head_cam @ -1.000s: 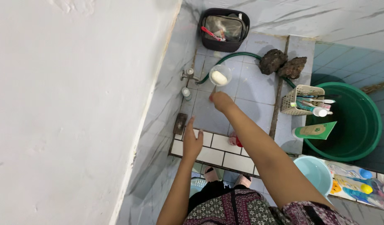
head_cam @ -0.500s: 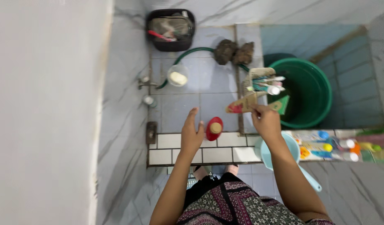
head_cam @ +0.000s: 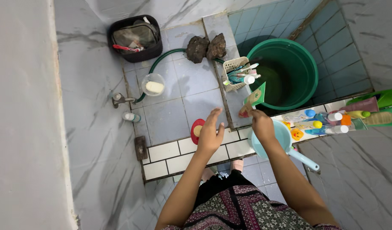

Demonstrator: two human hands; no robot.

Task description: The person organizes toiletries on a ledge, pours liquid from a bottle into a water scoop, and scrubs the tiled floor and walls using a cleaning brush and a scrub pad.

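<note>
Fingers of left hand spread above red dish; right hand pinches green sachet nr bucket.

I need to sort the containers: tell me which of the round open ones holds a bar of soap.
The small clear bowl near the wall tap, with a pale bar inside. The green bucket holds water; the light blue dipper sits beside the right hand.

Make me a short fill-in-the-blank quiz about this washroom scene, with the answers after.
1. The right hand holds a small green ___.
2. The big bucket in the corner is ___ in colour.
3. The left hand hovers open beside a ___ soap dish.
4. Two dark ___ sit on the green hose.

Missing words: sachet; green; red; rocks
</note>
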